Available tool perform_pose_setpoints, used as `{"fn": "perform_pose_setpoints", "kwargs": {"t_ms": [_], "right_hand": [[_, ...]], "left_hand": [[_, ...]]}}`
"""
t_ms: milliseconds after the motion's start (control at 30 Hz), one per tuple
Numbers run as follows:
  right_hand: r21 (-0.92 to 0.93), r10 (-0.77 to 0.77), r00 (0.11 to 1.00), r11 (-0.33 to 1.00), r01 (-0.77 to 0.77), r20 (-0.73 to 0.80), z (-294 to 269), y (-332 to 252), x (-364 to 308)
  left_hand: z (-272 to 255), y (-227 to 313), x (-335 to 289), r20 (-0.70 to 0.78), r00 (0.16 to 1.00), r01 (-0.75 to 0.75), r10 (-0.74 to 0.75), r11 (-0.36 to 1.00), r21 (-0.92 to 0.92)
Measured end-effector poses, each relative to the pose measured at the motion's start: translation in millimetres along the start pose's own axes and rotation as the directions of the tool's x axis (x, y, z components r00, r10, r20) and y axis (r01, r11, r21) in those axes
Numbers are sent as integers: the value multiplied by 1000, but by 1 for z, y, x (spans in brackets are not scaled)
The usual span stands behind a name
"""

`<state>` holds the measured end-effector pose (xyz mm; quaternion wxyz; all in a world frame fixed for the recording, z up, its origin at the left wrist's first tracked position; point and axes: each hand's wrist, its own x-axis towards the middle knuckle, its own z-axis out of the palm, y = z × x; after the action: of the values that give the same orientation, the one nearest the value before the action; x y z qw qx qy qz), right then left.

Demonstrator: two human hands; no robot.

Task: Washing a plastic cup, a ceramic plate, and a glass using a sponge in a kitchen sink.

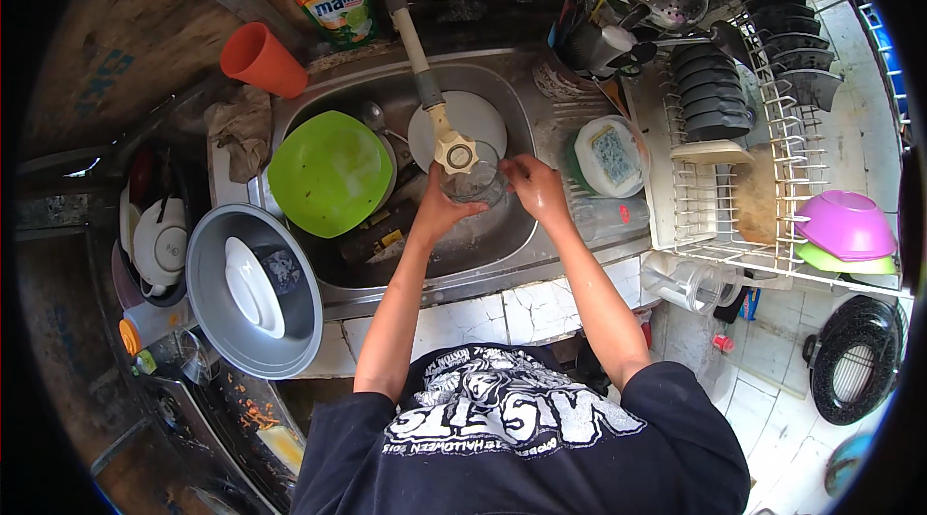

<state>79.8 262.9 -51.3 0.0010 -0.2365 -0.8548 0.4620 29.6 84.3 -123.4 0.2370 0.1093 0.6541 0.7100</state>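
Note:
Under the cream tap (457, 150) I hold a clear glass (480, 189) over the steel sink (517, 235). My left hand (446, 206) is closed round its left and near side, thumb along the near edge. My right hand (537, 189) is at its right side with fingers bent and pressed together at the rim; whether they grip the rim or only touch it, I cannot tell. A white plate (473, 114) lies in the sink behind the glass. To the left sits a large green bowl (328, 172), with a spoon (373, 114) near its far edge.
A grey basin (206, 293) holding a white dish stands left of the sink. An orange cup (264, 59) and a detergent pouch (338, 15) are behind. On the right are a tub with a sponge (610, 153), a utensil holder (565, 76) and a white dish rack (710, 235).

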Motion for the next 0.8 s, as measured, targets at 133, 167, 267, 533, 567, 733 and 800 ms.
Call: {"fn": "perform_pose_setpoints", "kwargs": {"t_ms": [133,167,267,533,567,733,800], "right_hand": [[81,67,998,994,-67,3,0,6,-7],[152,95,995,984,-93,-6,1,7,-7],[174,124,989,975,-136,80,7,13,-2],[414,176,929,857,-307,325,31,24,13],[408,179,921,855,-320,346,34,22,14],[404,177,896,845,-351,407,53,22,25],[368,186,883,857,-361,431,60,17,30]], "left_hand": [[2,11,-1,75,994,81,-79,997,-15],[2,12,-2,75,991,114,-108,990,-84],[0,6,-7,25,999,38,-34,988,-147],[-23,-10,-12,-121,991,45,-48,999,-29],[-25,-7,-14,-138,983,114,-119,993,-45],[-38,6,-13,-195,959,205,-204,979,-15],[-43,8,-11,-242,949,199,-202,979,-36]]}}
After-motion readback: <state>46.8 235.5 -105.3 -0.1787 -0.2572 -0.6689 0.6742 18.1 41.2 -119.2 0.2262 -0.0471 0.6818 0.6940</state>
